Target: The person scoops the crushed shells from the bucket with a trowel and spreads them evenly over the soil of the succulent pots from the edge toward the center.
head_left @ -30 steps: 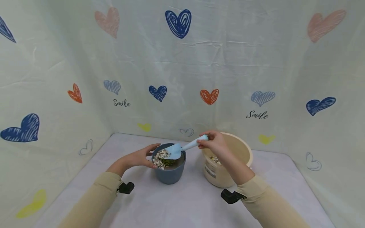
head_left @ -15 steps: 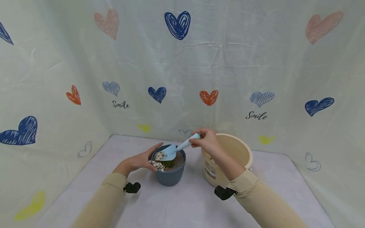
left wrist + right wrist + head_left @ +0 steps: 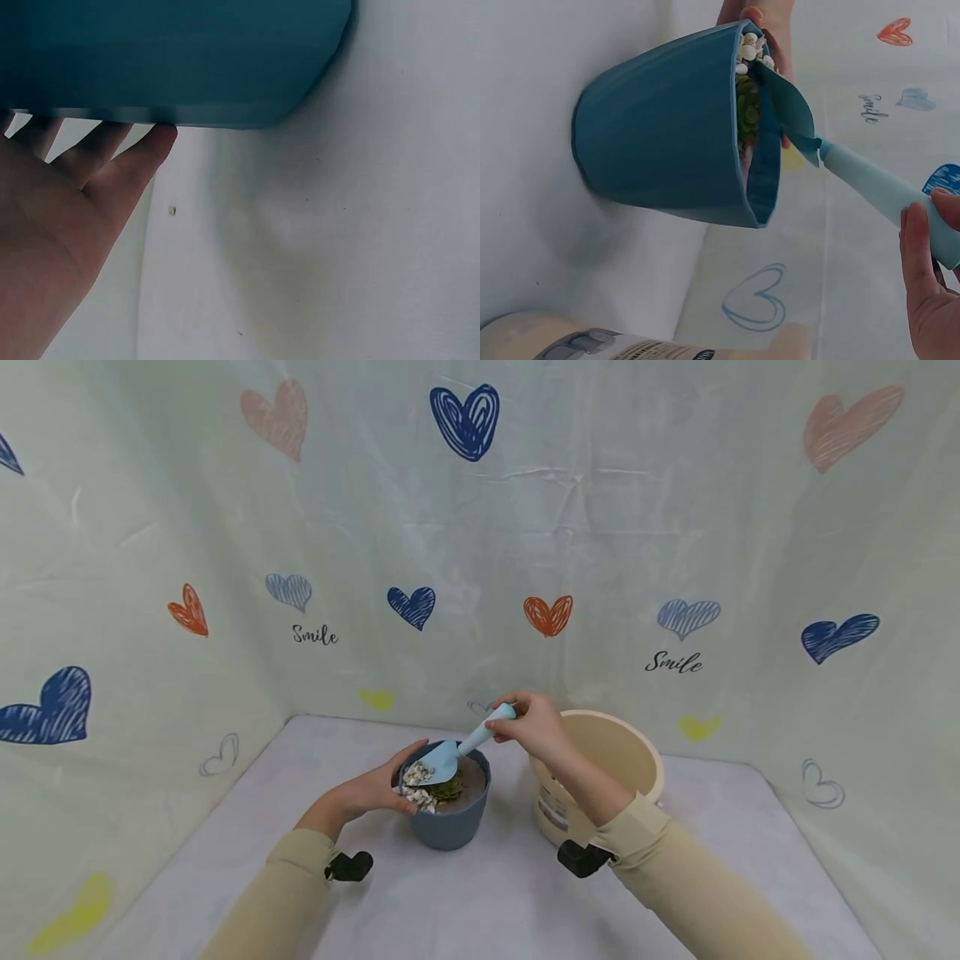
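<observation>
A blue-grey flower pot (image 3: 450, 831) stands on the table, a green succulent (image 3: 447, 789) growing in its soil. White pebbles (image 3: 417, 797) lie along the left side inside the pot. My left hand (image 3: 367, 791) holds the pot from the left, thumb at the near rim and fingers round the far side. My right hand (image 3: 531, 727) grips the light blue handle of a small trowel (image 3: 437, 763). Its blade dips over the pot's left part, touching the pebbles. In the right wrist view the blade (image 3: 789, 105) slants past the succulent (image 3: 748, 109) toward the pebbles (image 3: 748, 51).
Right of the pot stands a cream bucket (image 3: 551, 822), partly behind my right forearm. The white-covered table (image 3: 480, 910) meets a hanging sheet (image 3: 615, 543) printed with hearts. Black wrist cameras (image 3: 350, 866) sit at both cuffs.
My right hand and the trowel have moved left, and the handle stands steeper. The blade has come off the succulent, which shows more now. My left hand has closed in round the pot's rim.
</observation>
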`<action>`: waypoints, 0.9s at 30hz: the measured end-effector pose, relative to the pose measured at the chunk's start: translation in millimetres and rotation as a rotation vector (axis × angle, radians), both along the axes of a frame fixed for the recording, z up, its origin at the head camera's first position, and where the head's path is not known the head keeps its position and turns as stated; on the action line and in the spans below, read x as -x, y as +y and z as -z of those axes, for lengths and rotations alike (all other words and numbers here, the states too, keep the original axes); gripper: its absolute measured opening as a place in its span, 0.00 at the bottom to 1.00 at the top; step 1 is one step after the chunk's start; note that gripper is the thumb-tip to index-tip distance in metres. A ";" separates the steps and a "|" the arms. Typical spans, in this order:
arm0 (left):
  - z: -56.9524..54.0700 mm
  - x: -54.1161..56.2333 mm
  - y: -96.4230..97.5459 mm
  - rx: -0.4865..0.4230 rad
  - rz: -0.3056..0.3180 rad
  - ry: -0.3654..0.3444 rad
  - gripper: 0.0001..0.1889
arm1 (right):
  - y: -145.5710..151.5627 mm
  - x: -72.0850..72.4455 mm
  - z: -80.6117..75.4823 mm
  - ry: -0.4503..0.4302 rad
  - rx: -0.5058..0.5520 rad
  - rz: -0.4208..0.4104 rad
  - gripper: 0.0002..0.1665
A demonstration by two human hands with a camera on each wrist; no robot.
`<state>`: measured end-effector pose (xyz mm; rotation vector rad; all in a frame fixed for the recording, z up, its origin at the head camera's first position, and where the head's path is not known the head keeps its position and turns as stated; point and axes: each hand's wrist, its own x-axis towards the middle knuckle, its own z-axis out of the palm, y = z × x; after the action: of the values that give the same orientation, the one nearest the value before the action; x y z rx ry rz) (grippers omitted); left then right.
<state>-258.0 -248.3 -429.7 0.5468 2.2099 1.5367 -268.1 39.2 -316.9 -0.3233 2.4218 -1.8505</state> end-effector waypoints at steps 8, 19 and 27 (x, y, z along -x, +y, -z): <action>-0.5 -6.9 7.4 0.006 -0.075 -0.026 0.63 | 1.3 -0.9 -7.0 0.012 -0.034 -0.035 0.16; -3.8 -17.2 19.8 -0.009 -0.167 -0.030 0.61 | 4.7 -0.8 -12.9 0.046 -0.045 -0.077 0.15; -2.5 -24.1 30.6 0.028 -0.285 -0.063 0.60 | 2.7 -2.2 -16.1 0.079 -0.079 -0.085 0.15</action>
<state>-233.8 -217.7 -427.2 0.1762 2.3347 1.6309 -265.8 42.0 -300.8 -0.4945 2.4820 -1.7335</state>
